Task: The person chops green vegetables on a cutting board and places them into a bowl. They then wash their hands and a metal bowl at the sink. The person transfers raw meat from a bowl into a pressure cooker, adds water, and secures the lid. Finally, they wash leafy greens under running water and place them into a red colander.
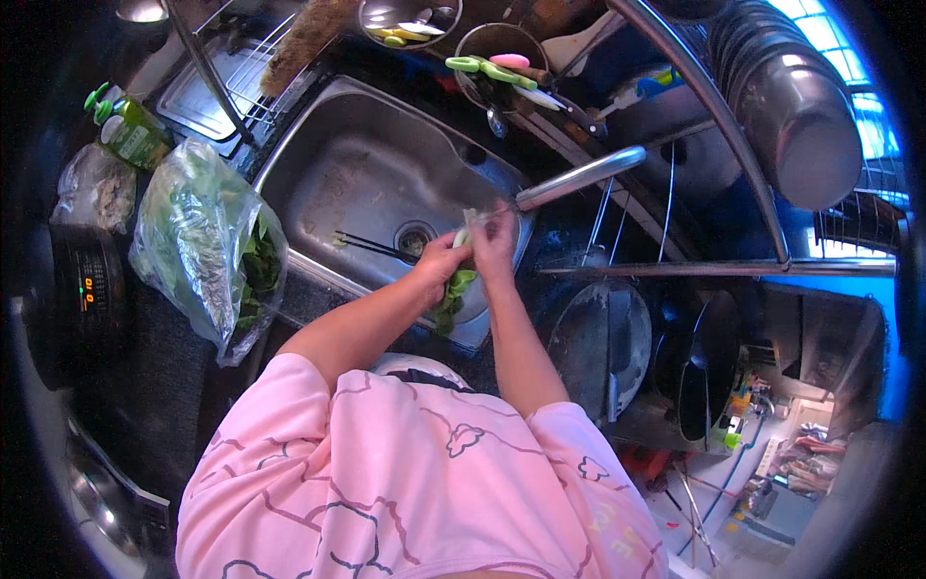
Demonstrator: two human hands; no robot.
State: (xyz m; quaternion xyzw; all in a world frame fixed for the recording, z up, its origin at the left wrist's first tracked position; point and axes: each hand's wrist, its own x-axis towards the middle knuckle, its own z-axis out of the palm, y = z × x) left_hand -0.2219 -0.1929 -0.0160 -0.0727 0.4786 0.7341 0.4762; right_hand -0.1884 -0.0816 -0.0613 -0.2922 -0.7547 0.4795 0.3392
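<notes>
Over the right part of a stainless steel sink (340, 174), my left hand (439, 264) grips a bunch of leafy greens (453, 297), its leaves hanging down and the pale stems pointing up. My right hand (493, 242) is at the stem ends under the faucet spout (579, 177), its fingers bent and partly blurred; whether they pinch a stem I cannot tell. A pair of dark chopsticks (372, 244) lies in the sink beside the drain (415, 239). Left of the sink sits a clear plastic bag (199, 231) with more leafy greens inside.
A green pump bottle (134, 134) stands behind the bag. A wire rack with a metal tray (210, 94) is at the upper left. Beyond the sink are utensil holders with scissors (492, 71). Stacked metal bowls (810, 137), rails and pans (604, 340) crowd the right.
</notes>
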